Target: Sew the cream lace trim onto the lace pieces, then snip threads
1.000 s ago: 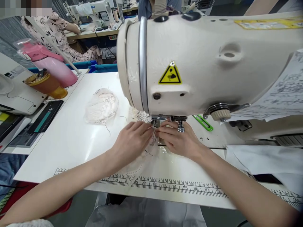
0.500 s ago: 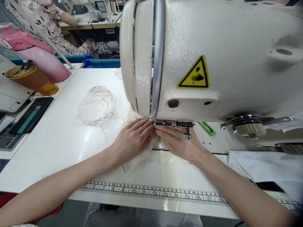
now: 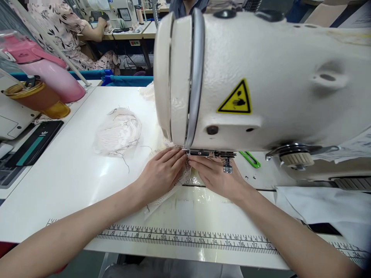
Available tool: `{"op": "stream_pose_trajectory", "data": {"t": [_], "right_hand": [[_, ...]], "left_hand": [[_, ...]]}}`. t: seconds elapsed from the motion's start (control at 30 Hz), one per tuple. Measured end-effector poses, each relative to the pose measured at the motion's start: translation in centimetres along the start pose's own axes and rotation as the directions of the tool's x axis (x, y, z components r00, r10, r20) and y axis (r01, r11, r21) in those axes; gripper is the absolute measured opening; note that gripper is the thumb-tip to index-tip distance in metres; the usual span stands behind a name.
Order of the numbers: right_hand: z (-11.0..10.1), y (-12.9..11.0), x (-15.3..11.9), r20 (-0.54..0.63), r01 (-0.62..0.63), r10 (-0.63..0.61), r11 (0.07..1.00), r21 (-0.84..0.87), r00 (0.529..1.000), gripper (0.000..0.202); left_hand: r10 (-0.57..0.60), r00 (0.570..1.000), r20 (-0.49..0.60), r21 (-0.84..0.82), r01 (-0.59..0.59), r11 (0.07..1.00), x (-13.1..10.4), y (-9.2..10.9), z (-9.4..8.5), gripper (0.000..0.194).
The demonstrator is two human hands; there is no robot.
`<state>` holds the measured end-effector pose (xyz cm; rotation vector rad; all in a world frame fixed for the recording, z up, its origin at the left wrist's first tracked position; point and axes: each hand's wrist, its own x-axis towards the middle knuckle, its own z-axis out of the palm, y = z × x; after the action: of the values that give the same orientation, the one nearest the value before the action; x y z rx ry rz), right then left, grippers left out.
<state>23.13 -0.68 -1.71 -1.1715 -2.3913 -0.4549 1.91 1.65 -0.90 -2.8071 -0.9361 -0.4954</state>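
Both hands are at the needle area of a white sewing machine (image 3: 278, 92). My left hand (image 3: 161, 172) lies over a strip of pale lace fabric (image 3: 162, 199), its fingers pressed together and bent onto it, tips just left of the presser foot. From the right, my right hand (image 3: 222, 177) reaches in under a metal attachment with a knurled screw (image 3: 227, 165); its fingertips pinch the lace edge beside the needle. The thumbs and the needle point are mostly hidden. Another sheer lace piece (image 3: 118, 131) with loose dark threads lies apart on the left.
A green thread snipper (image 3: 251, 159) lies behind my right hand. White cloth (image 3: 324, 206) rests at the right; a printed ruler (image 3: 185, 239) runs along the front edge. A brown cup (image 3: 37, 98), pink bottle (image 3: 55, 73) and black phone (image 3: 34, 144) stand or lie left. Co-workers sit beyond.
The view has shifted slightly, showing more of the machine's top and another person behind it. Both hands stay at the needle on the lace. The co-worker's forearm at the back left has moved.
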Motion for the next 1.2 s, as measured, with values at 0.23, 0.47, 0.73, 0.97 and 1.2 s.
{"op": "stream_pose_trajectory", "data": {"t": [0.23, 0.47, 0.73, 0.97, 1.2], "right_hand": [[-0.2, 0.1, 0.2, 0.061, -0.002, 0.0, 0.999, 0.044, 0.998, 0.031], [-0.1, 0.2, 0.3, 0.035, 0.004, -0.006, 0.998, 0.062, 0.999, 0.032], [0.3, 0.4, 0.1, -0.028, 0.051, -0.048, 0.992, 0.119, 0.998, 0.025], [0.6, 0.6, 0.2, 0.043, 0.103, -0.121, 0.95, 0.294, 0.992, 0.033], [1.2, 0.3, 0.3, 0.012, 0.109, -0.132, 0.866, 0.487, 0.991, 0.02]], "left_hand": [[-0.007, 0.999, -0.049, 0.028, 0.009, 1.0, -0.2, -0.3, 0.9, 0.03], [0.052, 0.994, -0.1, 0.125, -0.04, 0.991, -0.2, -0.7, 1.2, 0.027], [0.019, 0.993, -0.113, 0.138, -0.003, 0.99, 0.0, -0.5, -2.4, 0.022], [0.288, 0.956, 0.052, 0.026, -0.29, 0.957, -5.8, -0.2, -5.2, 0.064], [-0.017, 0.999, 0.043, 0.01, 0.017, 1.0, -5.5, 0.7, -6.5, 0.023]]}}
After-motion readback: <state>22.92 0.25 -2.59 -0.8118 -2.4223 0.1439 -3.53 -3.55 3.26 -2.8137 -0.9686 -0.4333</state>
